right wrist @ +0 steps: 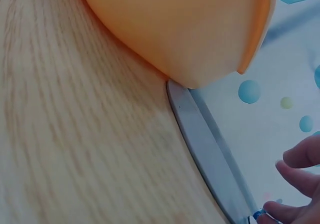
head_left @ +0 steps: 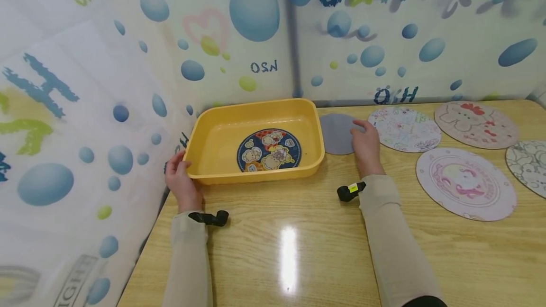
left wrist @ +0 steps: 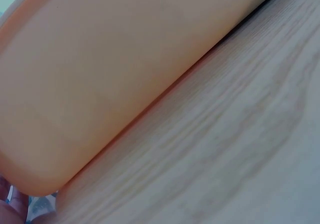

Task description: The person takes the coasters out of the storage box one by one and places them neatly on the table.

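In the head view a yellow tray [head_left: 256, 176] sits on the table with a round dark-blue cartoon mat [head_left: 268, 151] inside it. My left hand [head_left: 183, 183] is beside the tray's front left corner, fingers at the outer side of the rim; the left wrist view catches only some fingers [left wrist: 19, 206] past the corner. To the right of the tray lies a plain grey round mat [head_left: 336, 134], its left edge hidden by the tray. Over that mat's right edge is my right hand [head_left: 367, 148], holding nothing, its thumb and fingers apart in the right wrist view.
Several round mats lie on the right: a scribble-patterned mat [head_left: 404, 129], a pink cartoon mat [head_left: 476, 124], a pale mat with a pink print [head_left: 466, 184] and a black-and-white one [head_left: 531, 165]. Bubble-printed cloth [head_left: 222, 75] stands behind and left of the wooden table [head_left: 247, 231].
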{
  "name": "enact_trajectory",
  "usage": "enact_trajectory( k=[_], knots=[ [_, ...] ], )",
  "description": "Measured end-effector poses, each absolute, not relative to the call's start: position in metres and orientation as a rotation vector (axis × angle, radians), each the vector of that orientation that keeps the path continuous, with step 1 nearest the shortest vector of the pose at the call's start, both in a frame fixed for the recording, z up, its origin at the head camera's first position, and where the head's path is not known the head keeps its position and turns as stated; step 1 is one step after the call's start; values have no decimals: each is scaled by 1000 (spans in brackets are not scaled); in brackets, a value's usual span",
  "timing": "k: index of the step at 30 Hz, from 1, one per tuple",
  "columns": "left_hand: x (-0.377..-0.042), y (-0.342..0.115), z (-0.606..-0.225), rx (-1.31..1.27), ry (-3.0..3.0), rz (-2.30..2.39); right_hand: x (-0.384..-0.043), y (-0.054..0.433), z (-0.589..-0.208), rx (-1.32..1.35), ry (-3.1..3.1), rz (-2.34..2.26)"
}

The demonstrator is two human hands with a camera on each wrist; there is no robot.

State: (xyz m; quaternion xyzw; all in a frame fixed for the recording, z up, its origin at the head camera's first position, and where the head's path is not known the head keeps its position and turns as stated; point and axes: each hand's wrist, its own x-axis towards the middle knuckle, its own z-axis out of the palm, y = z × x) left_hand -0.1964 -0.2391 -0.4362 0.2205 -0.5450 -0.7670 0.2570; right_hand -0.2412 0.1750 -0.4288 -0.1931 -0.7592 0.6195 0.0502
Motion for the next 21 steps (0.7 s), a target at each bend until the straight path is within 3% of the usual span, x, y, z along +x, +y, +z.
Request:
enact_trajectory(
  k=[9, 21],
  knots=[
    [-196, -238, -435, 602, -1488, -2083, -240, 175, -417, -576, -2308, 1886],
    [-196, -239, -435, 634, -1533, -2045, -237, 150, -386, -279, -2161, 1863]
  ],
)
